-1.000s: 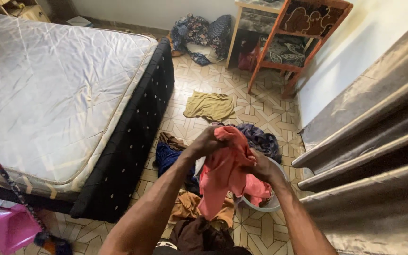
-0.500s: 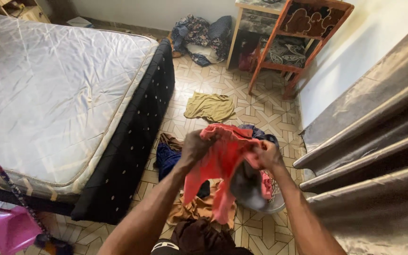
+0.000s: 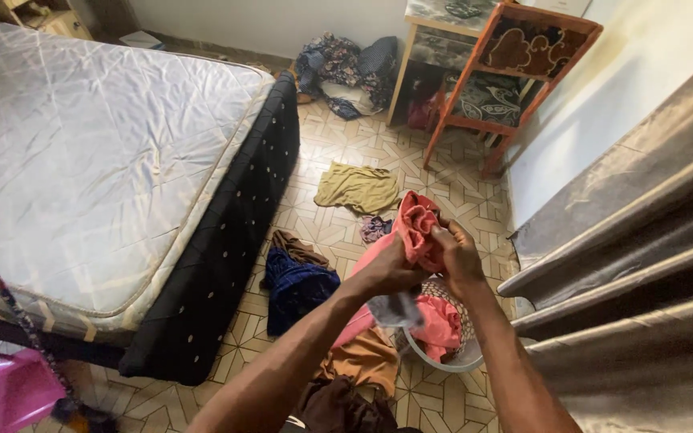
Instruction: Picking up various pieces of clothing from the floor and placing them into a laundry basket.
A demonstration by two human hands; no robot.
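Both hands are bunched up on a pink cloth (image 3: 415, 228) right around the middle of the view, held up over the floor. The left hand (image 3: 391, 273) has its fingers curled tight around the lower part of it, and the right hand (image 3: 459, 256) pinches the top edge with fingers closed on the fabric. The rest of the cloth hangs down toward a pale basin (image 3: 451, 357) at about 6 o'clock from the hands, which has more pink fabric in it.

The tiled floor (image 3: 443, 180) has a tan geometric pattern and clothes all over it: an olive shirt (image 3: 357, 188) at 11 o'clock from the hands, a dark blue garment (image 3: 294, 285) at 8 o'clock, a brown one (image 3: 362, 361) lower down.

A bare mattress (image 3: 98, 152) on a black base fills the 9 o'clock side. An orange wooden rack (image 3: 515, 72) stands at 1 o'clock, a grey curtain (image 3: 643, 265) hangs at 3 o'clock, and a pink dustpan (image 3: 18, 389) sits in the bottom-left corner.
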